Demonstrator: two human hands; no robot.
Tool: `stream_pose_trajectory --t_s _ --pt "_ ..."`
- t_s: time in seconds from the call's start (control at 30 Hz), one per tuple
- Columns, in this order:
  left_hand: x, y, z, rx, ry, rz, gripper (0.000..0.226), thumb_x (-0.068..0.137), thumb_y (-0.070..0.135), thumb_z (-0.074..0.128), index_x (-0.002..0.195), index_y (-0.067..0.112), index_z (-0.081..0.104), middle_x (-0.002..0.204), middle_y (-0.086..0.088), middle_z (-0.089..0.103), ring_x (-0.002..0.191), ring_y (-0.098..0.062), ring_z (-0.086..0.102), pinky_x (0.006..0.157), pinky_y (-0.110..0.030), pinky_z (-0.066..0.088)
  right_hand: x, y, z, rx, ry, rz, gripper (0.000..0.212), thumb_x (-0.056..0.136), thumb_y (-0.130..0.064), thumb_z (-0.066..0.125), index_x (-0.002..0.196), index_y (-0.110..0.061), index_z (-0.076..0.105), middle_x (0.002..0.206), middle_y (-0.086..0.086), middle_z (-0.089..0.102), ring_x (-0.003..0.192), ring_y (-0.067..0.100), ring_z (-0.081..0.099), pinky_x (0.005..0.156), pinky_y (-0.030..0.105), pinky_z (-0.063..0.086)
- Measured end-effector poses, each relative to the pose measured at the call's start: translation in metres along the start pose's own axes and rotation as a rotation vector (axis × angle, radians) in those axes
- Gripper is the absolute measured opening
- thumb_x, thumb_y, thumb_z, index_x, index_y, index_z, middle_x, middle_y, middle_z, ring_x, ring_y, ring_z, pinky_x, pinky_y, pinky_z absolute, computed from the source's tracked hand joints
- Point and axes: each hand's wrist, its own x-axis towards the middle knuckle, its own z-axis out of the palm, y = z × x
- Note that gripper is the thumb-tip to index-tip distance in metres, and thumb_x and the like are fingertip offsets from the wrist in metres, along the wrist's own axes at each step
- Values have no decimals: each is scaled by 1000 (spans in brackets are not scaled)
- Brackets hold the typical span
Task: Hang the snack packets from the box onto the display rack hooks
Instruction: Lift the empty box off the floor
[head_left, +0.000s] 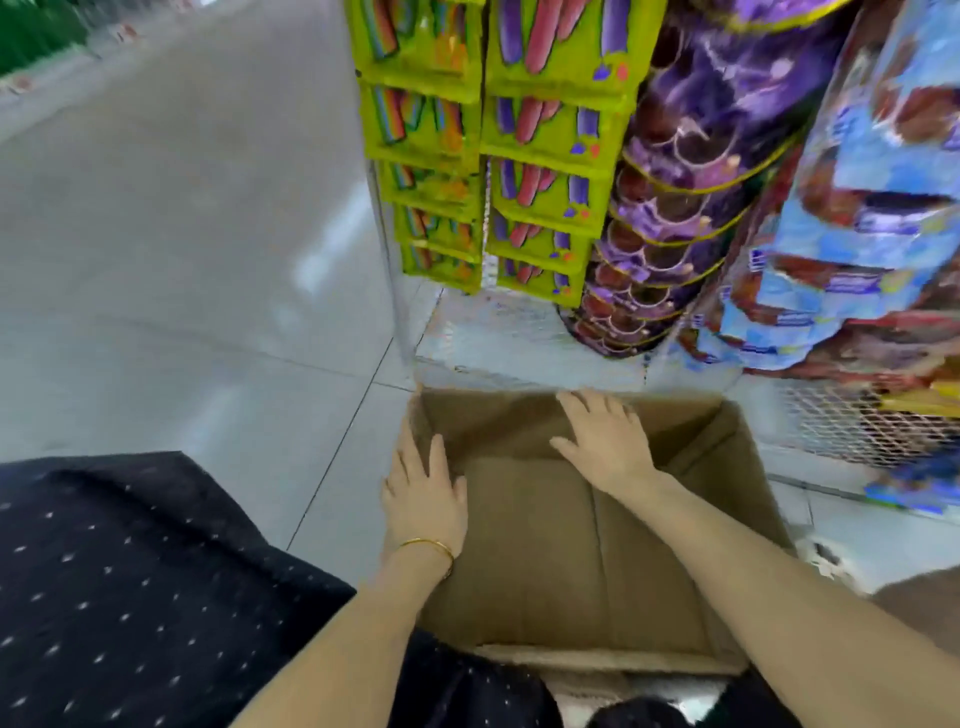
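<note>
Box (571, 545) on floor under display rack (519, 322); no packet visible inside. Left hand (423, 499) flat on left wall, fingers straight. Right hand (605, 441) spread wide, empty, by far wall. Snack packets (545, 124) hang on rack. Likely best: sweep corners, flaps for strays.

Plain brown box (545, 561). Far: 2 lime-green columns, the left packets (426, 119) rainbow-striped, the right packets (550, 130) printed pink and purple; purple packets (696, 156) edged yellow; blue packets (857, 218). My black garment (130, 571) is white-flecked; my bangle (428, 545) gold; floor (182, 260) grey.
</note>
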Motion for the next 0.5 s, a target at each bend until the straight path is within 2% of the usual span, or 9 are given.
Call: stream_pose_trajectory --t_s 0.07,0.13,0.17,0.2,0.23,0.3,0.37,0.43,0.5 --pt "-3 -7 11 27 4 18 61 95 40 40 148 19 18 157 -15 3 140 -32 22 109 -45 25 13 -1 11 -97 12 -35 59 93 -43 47 144 -22 24 145 6 31 135 30 28 110 49 25" --pt "4 -19 20 87 54 57 66 83 39 61 140 14 39 151 -17 28 129 -31 42 98 -47 41 24 -2 18 -178 25 -60 59 93 -42 48 143 -22 24 142 5 35 133 28 30 110 51 24" --pt "12 -26 19 127 31 64 68 76 39 68 135 13 47 146 -16 38 124 -31 49 94 -49 45 29 -3 20 -186 21 -70 59 93 -40 48 143 -22 23 142 3 36 132 27 32 109 53 23" --pt "21 -35 15 172 8 53 70 75 39 69 135 13 47 145 -15 39 124 -30 49 94 -50 44 35 -5 21 -176 8 -79 59 93 -39 48 144 -24 21 143 2 36 132 27 32 109 54 23" --pt "34 -45 9 220 -7 40 71 80 42 64 140 15 40 150 -13 32 131 -28 42 100 -52 38 41 -10 21 -152 -9 -91 60 94 -38 48 144 -25 20 144 0 35 132 26 33 109 54 23" --pt "69 -70 -6 221 19 82 70 91 47 44 149 19 15 157 -7 9 143 -26 16 112 -53 17 58 -26 19 -72 -29 -139 61 94 -38 49 145 -26 18 145 -1 35 131 26 36 108 51 27" --pt "93 -91 -32 107 29 32 68 93 49 37 149 22 8 158 -2 3 145 -25 2 114 -52 5 80 -48 16 51 -62 -217 61 94 -37 50 145 -23 20 145 1 36 129 28 39 106 46 32" --pt "84 -103 -52 34 111 -93 65 93 48 38 148 23 13 157 -3 6 144 -27 3 114 -51 5 98 -68 12 175 -137 -251 61 94 -35 51 145 -21 22 143 6 40 127 30 42 103 46 37" --pt "43 -108 -57 -47 179 -318 69 91 45 45 147 21 14 157 -8 5 143 -30 4 114 -52 9 109 -77 8 248 -199 -177 59 93 -37 52 143 -19 27 139 8 45 125 31 45 99 43 40"
